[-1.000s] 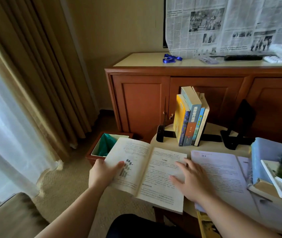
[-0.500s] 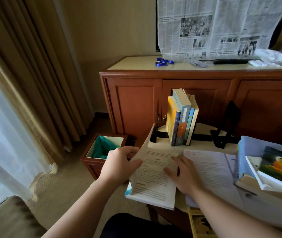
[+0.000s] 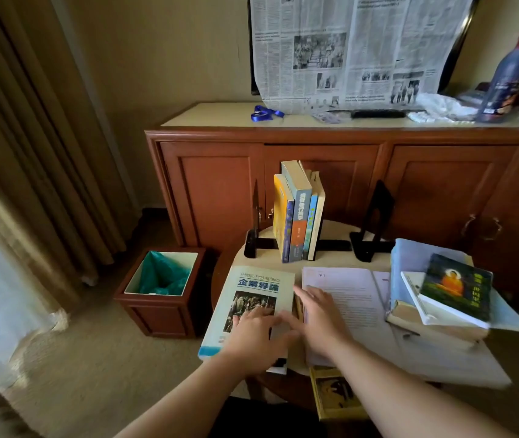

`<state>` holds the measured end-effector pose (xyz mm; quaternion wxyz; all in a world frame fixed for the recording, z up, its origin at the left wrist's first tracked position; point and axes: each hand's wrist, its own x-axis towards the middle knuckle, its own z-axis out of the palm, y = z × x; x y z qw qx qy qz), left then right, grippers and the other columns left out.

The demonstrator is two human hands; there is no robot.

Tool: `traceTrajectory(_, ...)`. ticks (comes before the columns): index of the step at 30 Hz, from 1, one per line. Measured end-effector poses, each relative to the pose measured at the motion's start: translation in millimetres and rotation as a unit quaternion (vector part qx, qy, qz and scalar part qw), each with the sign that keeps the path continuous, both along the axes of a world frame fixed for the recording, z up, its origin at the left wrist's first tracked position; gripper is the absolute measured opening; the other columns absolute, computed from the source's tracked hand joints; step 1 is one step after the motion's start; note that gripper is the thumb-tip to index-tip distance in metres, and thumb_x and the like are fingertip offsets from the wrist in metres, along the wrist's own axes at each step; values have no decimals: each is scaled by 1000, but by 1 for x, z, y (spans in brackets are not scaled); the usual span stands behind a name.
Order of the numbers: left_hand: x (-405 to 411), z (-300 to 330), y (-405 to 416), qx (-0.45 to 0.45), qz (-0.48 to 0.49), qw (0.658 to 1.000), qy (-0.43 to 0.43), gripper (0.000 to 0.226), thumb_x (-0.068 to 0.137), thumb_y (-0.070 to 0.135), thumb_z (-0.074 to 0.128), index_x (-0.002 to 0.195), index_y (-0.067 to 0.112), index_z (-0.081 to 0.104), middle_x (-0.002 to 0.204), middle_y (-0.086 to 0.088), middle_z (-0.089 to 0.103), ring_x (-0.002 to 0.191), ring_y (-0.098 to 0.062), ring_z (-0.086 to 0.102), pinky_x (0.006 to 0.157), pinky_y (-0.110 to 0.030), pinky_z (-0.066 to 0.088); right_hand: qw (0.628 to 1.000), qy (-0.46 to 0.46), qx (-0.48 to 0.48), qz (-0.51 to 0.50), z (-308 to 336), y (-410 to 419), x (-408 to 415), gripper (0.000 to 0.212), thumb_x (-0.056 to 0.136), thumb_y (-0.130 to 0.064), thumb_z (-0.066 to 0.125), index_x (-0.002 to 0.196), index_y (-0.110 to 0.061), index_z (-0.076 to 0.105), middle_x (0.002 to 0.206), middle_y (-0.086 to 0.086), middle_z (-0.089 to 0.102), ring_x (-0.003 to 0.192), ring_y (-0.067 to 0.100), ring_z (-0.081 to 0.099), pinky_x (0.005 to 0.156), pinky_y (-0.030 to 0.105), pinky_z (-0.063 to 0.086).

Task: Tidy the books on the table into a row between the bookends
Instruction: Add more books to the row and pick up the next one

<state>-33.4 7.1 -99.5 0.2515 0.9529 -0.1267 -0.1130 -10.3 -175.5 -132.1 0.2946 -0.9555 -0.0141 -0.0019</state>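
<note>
A closed white paperback (image 3: 251,298) with blue title and a photo lies flat at the round table's (image 3: 340,227) left front edge. My left hand (image 3: 251,336) rests flat on its cover. My right hand (image 3: 318,317) lies with straight fingers along the book's right edge, partly on an open book (image 3: 346,298). Several books (image 3: 297,213) stand upright between two black bookends, the left bookend (image 3: 253,229) and the right bookend (image 3: 373,222). A stack of books (image 3: 441,295) lies at the right.
A wooden waste bin (image 3: 163,289) with a green liner stands on the carpet left of the table. Behind the table is a wooden sideboard (image 3: 315,134) with a newspaper, a blue lanyard, a remote and a bottle. Another yellow book (image 3: 334,393) sits below the table's front edge.
The left book was open a second ago; my left hand folded its left half over, and now it lies closed with the cover up. The view tilted downward.
</note>
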Motion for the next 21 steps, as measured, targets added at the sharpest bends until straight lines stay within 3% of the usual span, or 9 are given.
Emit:
traceTrajectory(3, 8, -19, 13, 30, 1, 999, -36, 43, 103, 51, 48, 145, 40, 56, 162, 7, 36, 152, -22, 26, 128, -53, 5, 997, 13, -74, 24, -6, -2, -2, 90, 87, -87, 30, 160, -35, 32, 167, 1, 27, 153, 22, 20, 125, 42, 23)
traceTrajectory(6, 17, -24, 31, 39, 58, 996, -60, 54, 96, 58, 58, 146, 40, 51, 161, 3, 33, 150, -25, 26, 126, -49, 14, 994, 9, -104, 31, -8, -1, -4, 81, 92, -82, 35, 161, -39, 28, 170, -1, 20, 155, 24, 15, 126, 44, 20)
traceTrajectory(10, 29, -21, 38, 48, 131, 990, -25, 76, 91, 66, 60, 157, 36, 34, 165, -4, 26, 151, -30, 20, 123, -46, 25, 992, 9, -122, 35, -6, -2, 0, 80, 92, -81, 38, 160, -40, 30, 165, -2, 27, 150, 22, 23, 122, 43, 26)
traceTrajectory(13, 47, -16, 42, 22, 211, 977, 30, 83, 86, 66, 67, 156, 35, 33, 152, -9, 42, 142, -35, 34, 115, -50, 38, 989, 10, -140, 47, 2, -7, 7, 87, 87, -85, 42, 160, -39, 29, 160, -2, 31, 145, 23, 26, 118, 42, 27)
traceTrajectory(16, 64, -12, 50, 22, 242, 969, 56, 101, 67, 71, 83, 146, 23, 41, 132, -5, 55, 124, -29, 53, 103, -48, 53, 987, 29, -155, 41, 9, -14, 13, 97, 80, -92, 41, 161, -42, 21, 168, 1, 18, 154, 28, 12, 123, 48, 15)
traceTrajectory(18, 73, -7, 53, 17, 255, 964, 77, 108, 54, 72, 89, 137, 18, 46, 123, -3, 59, 113, -26, 61, 93, -46, 59, 986, 42, -158, 30, 10, -19, 17, 97, 81, -93, 35, 162, -42, 18, 172, 1, 10, 157, 28, 2, 125, 52, 6)
traceTrajectory(21, 79, 0, 56, -19, 269, 951, 149, 102, 42, 62, 99, 119, 13, 53, 104, -2, 69, 90, -20, 72, 78, -41, 65, 985, 37, -168, 0, 2, -28, 22, 96, 85, -92, 22, 164, -39, 15, 174, 0, 3, 158, 25, -3, 127, 51, -2)
